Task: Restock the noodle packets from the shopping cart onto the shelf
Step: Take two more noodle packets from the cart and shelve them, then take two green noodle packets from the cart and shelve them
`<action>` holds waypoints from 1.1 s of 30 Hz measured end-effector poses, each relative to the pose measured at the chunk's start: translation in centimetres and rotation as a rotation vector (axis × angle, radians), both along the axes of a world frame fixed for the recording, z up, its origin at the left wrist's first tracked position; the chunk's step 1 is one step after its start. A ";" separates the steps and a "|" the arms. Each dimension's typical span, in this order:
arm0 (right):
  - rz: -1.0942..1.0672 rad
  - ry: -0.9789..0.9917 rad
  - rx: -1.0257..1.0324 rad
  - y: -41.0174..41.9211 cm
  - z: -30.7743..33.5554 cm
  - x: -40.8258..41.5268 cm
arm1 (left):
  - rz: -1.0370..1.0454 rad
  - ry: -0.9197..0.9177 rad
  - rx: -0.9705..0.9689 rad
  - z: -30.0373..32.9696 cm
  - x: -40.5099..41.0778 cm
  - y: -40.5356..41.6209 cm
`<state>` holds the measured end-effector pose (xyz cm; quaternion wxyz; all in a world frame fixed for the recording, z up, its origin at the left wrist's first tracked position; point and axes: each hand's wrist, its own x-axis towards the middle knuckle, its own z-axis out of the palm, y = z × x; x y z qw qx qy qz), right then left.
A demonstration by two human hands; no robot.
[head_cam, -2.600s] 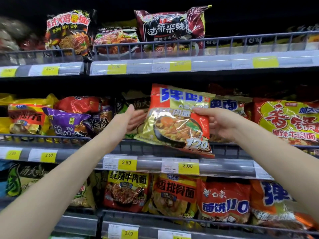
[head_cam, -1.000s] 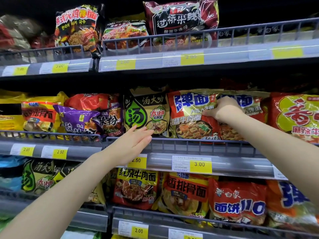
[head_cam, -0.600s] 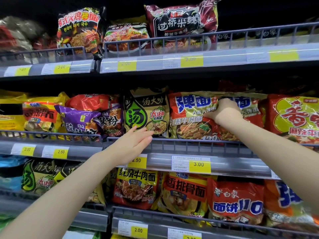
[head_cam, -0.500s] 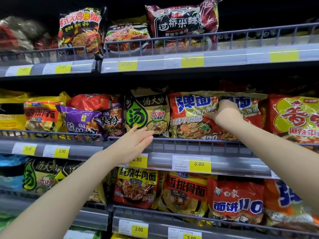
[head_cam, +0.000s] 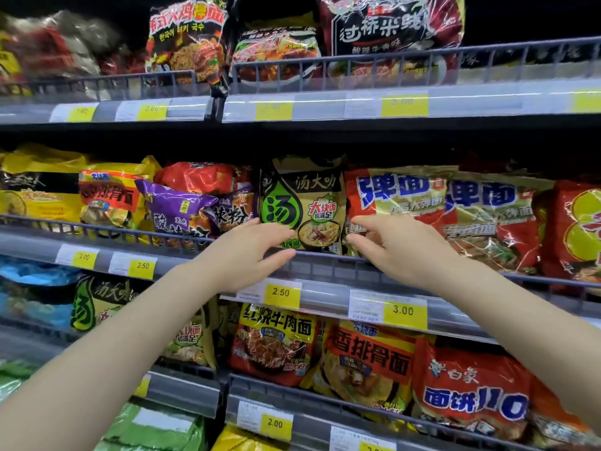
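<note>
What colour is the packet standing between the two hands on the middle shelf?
Mostly tan-gold with a green and black drop-shaped emblem: the packet, clearest in the head view.

Grey metal shelving [head_cam: 341, 288] is filling the view in three tiers, each fronted by a low wire rail [head_cam: 357, 60]. Yellow price tags [head_cam: 281, 292] are sitting in the edge strips. Darkness is hanging above the top tier, while light is glaring off the strips.

soup noodle packet [head_cam: 302, 203] standing on middle shelf [head_cam: 328, 289] behind rail | two matching packets [head_cam: 395, 203] sitting to its right | left hand [head_cam: 247, 252] and right hand [head_cam: 400, 245] flanking its lower corners, possibly touching
</note>
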<state>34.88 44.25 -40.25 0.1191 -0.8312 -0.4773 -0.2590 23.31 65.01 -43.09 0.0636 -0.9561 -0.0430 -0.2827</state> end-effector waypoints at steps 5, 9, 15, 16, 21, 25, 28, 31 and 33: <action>0.162 -0.156 -0.041 5.1 -1.7 -2.3 | 0.153 -0.050 -0.061 -1.1 -4.3 3.3; 0.353 -0.169 -0.038 11.3 -2.1 -5.2 | 0.335 0.064 -0.061 -0.8 -8.7 5.9; 0.520 -0.067 -0.119 19.3 1.1 -10.6 | 0.496 0.198 -0.066 3.8 -16.9 8.9; 0.545 -0.041 -0.124 20.0 1.9 -11.5 | 0.522 0.219 -0.077 4.7 -18.3 9.0; 0.625 0.039 -0.216 22.4 7.5 -16.8 | 0.653 0.279 -0.159 10.5 -26.0 9.6; 0.698 0.022 -0.309 23.1 14.1 -20.9 | 0.765 0.338 -0.194 17.5 -31.8 8.4; 0.742 -0.005 -0.357 23.0 20.1 -24.0 | 0.827 0.367 -0.198 23.7 -35.7 6.7; 0.792 -0.026 -0.381 23.0 26.2 -27.0 | 0.902 0.373 -0.199 29.4 -39.8 5.1; 0.839 -0.012 -0.373 23.1 29.4 -29.0 | 0.960 0.369 -0.179 32.3 -42.4 4.0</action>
